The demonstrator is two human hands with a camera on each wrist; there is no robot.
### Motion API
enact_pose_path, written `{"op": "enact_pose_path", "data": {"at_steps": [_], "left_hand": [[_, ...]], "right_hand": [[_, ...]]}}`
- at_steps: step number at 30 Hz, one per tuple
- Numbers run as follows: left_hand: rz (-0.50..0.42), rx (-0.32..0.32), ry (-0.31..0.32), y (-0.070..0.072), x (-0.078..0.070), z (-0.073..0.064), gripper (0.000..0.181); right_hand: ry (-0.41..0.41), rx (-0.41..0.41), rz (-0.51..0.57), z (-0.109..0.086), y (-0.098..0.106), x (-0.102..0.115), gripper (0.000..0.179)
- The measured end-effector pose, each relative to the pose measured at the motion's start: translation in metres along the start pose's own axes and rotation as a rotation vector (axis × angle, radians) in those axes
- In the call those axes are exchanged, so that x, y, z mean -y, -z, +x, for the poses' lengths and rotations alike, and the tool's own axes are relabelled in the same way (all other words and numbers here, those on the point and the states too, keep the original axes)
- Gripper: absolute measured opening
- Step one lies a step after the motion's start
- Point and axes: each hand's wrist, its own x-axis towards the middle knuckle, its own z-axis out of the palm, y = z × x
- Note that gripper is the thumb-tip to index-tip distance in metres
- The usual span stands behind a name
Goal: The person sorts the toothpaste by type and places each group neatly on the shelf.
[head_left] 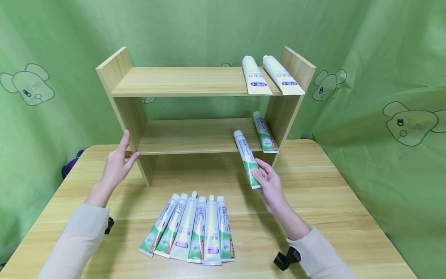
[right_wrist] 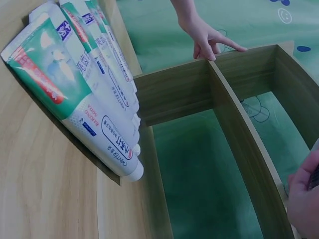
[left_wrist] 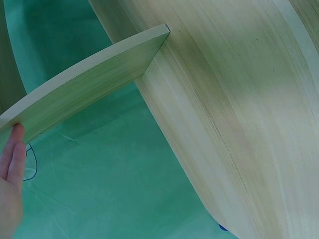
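Observation:
My right hand (head_left: 271, 186) pinches a green-and-white toothpaste tube (head_left: 246, 157) near its flat end, thumb on top. The tube's capped end points up and away, overlapping the front edge of the middle shelf (head_left: 195, 135) in the head view. The right wrist view shows only part of this hand (right_wrist: 305, 196) at its right edge. On the left, my left hand (head_left: 116, 164) rests against the rack's side panel (head_left: 130, 116), index finger extended and thumb at the middle shelf's left end. Straight fingers (left_wrist: 17, 154) touch the wood in the left wrist view.
Two white tubes (head_left: 258, 75) lie at the right of the top shelf (head_left: 181, 80). A green-and-white tube (head_left: 265, 133) lies at the middle shelf's right end. Several tubes (head_left: 199, 228) are fanned out on the table (head_left: 313, 217) before the rack. A green curtain (head_left: 195, 31) hangs behind.

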Motion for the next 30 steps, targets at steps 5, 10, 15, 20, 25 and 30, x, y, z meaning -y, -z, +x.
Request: {"op": "enact_pose_path", "data": {"at_steps": [5, 10, 15, 20, 25, 30], "left_hand": [[-0.004, -0.001, -0.001, 0.000, 0.001, 0.001, 0.101], [-0.005, 0.001, 0.007, 0.000, 0.001, 0.002, 0.100], [-0.007, 0.005, 0.016, 0.000, -0.001, 0.000, 0.099], [-0.006, 0.001, 0.015, 0.000, -0.001, 0.000, 0.099], [-0.006, -0.003, 0.017, 0.000, -0.001, 0.000, 0.099], [-0.004, -0.004, 0.015, 0.000, -0.001, 0.000, 0.099]], "right_hand": [[-0.001, 0.103, 0.057, -0.004, 0.000, 0.003, 0.063], [0.005, 0.157, 0.107, -0.007, -0.003, 0.001, 0.075], [0.037, 0.167, 0.095, -0.004, -0.002, -0.002, 0.078], [0.100, 0.083, 0.070, 0.004, 0.001, -0.006, 0.069], [0.178, -0.013, 0.069, 0.012, 0.002, -0.007, 0.059], [0.176, -0.079, 0.055, 0.016, -0.001, -0.007, 0.053]]}}
